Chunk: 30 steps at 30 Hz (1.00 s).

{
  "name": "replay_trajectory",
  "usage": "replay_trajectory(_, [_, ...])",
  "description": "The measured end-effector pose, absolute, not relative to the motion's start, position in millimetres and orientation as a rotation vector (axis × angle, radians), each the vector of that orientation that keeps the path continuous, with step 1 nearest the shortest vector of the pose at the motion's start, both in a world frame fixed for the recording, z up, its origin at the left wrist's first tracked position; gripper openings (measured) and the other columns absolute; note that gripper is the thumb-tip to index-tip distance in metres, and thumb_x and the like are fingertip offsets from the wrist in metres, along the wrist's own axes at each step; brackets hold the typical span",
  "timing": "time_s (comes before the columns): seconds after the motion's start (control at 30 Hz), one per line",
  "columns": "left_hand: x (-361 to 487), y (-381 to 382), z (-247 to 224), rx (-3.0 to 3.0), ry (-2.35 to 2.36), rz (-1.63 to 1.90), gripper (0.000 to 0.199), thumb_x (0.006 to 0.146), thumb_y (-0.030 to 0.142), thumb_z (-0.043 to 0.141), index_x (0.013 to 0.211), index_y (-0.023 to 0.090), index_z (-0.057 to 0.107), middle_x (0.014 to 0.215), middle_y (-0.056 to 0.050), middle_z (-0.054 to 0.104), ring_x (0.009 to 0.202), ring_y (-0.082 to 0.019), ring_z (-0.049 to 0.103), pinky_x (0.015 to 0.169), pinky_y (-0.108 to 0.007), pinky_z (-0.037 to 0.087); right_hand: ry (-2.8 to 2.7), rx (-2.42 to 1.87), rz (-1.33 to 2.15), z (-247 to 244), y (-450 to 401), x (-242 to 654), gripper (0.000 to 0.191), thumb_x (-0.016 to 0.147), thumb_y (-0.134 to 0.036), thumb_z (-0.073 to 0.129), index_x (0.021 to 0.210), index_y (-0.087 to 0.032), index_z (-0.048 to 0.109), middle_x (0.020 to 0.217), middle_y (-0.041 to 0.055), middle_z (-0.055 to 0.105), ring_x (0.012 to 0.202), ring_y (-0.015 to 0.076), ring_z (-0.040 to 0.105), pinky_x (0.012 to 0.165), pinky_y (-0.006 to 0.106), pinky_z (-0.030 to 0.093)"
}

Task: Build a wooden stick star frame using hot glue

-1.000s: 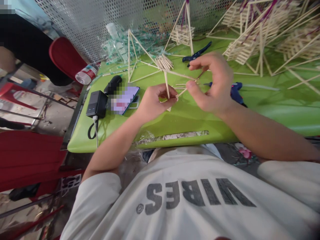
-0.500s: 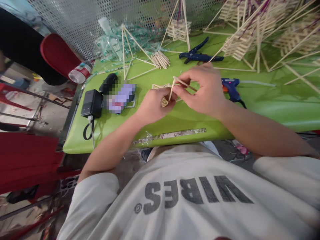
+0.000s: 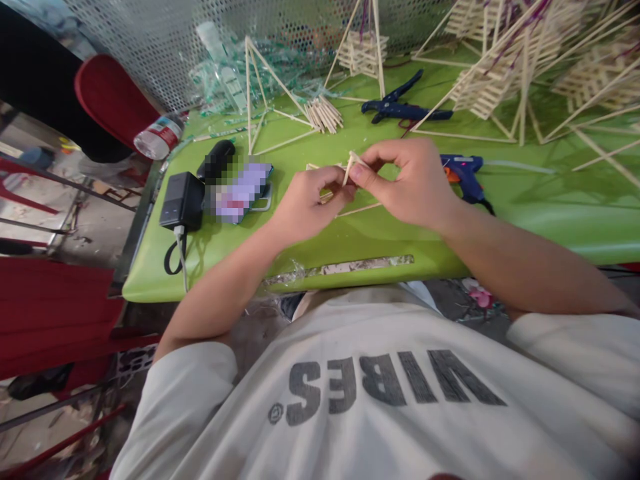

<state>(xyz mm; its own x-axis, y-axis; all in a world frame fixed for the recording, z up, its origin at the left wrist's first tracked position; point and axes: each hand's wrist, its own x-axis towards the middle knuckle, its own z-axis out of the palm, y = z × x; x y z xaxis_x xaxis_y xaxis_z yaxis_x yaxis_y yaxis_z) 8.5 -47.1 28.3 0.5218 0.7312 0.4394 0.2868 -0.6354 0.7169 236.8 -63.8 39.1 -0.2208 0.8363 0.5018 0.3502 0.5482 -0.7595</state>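
Observation:
Both my hands meet over the green tabletop [image 3: 390, 233], around thin wooden sticks [image 3: 349, 167] that join at a corner. My left hand [image 3: 313, 203] is closed, pinching one stick from the left. From the right, thumb and fingers of my right hand [image 3: 407, 177] close on the same corner. Part of the stick frame below is hidden by my fingers. A blue glue gun [image 3: 465, 175] lies just right of my right hand. Behind the hands are dark blue cutters [image 3: 400, 107], a bundle of short sticks [image 3: 325, 115] and a stick pyramid frame [image 3: 253, 100].
Finished-looking stick structures [image 3: 490, 87] crowd the back right. On the left lie a black power bank [image 3: 181, 200] with a cable, a blurred phone [image 3: 245, 192] and a plastic bottle [image 3: 159, 137]. Clear plastic wrapping [image 3: 290, 73] and another bottle [image 3: 227, 77] stand against the mesh panel [image 3: 150, 53].
My right fingers have closed in around the stick corner, and the stick that showed between my right fingers is now mostly hidden. The view has shifted slightly.

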Motion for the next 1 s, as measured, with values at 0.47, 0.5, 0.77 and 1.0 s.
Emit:
replay_trajectory(0.47, [7.6, -44.4, 30.9, 2.111, 0.818, 1.029, 0.042, 0.108, 0.054, 0.08, 0.082, 0.022, 0.075, 0.079, -0.004, 0.079, 0.073, -0.016, 0.068, 0.068, -0.032, 0.051, -1.809, -0.954, 0.702, 40.0, -61.4, 236.7, 0.049, 0.097, -0.076, 0.09, 0.084, -0.03, 0.082, 0.086, 0.0043, 0.083, 0.081, 0.0269, 0.071, 0.077, 0.045, 0.06])
replay_trajectory(0.5, [7.7, -44.3, 30.3, 2.108, 0.823, 1.034, 0.042, 0.108, 0.054, 0.08, 0.082, 0.022, 0.075, 0.079, -0.003, 0.079, 0.073, -0.016, 0.068, 0.067, -0.032, 0.051, -1.808, -0.953, 0.705, 40.0, -61.3, 236.8, 0.049, 0.097, -0.076, 0.09, 0.083, -0.03, 0.082, 0.085, 0.0042, 0.083, 0.081, 0.0269, 0.071, 0.076, 0.045, 0.06])
replay_trajectory(0.77, [8.8, -42.2, 24.6, 2.044, 0.845, 1.14, 0.036, 0.103, 0.053, 0.088, 0.089, 0.023, 0.074, 0.085, -0.003, 0.08, 0.076, -0.017, 0.072, 0.07, -0.033, 0.059, -1.822, -0.95, 0.702, 39.3, -60.7, 237.8, 0.048, 0.099, -0.073, 0.089, 0.083, -0.029, 0.079, 0.083, 0.0029, 0.079, 0.08, 0.025, 0.069, 0.078, 0.044, 0.059])
replay_trajectory(1.0, [9.7, -46.2, 25.8, 2.033, 0.864, 1.231, 0.037, 0.101, 0.053, 0.094, 0.098, 0.023, 0.073, 0.091, -0.003, 0.082, 0.082, -0.017, 0.075, 0.079, -0.036, 0.064, -1.823, -0.97, 0.671, 38.5, -60.5, 238.1, 0.05, 0.1, -0.075, 0.088, 0.082, -0.03, 0.077, 0.08, 0.0022, 0.075, 0.08, 0.0256, 0.068, 0.078, 0.044, 0.06])
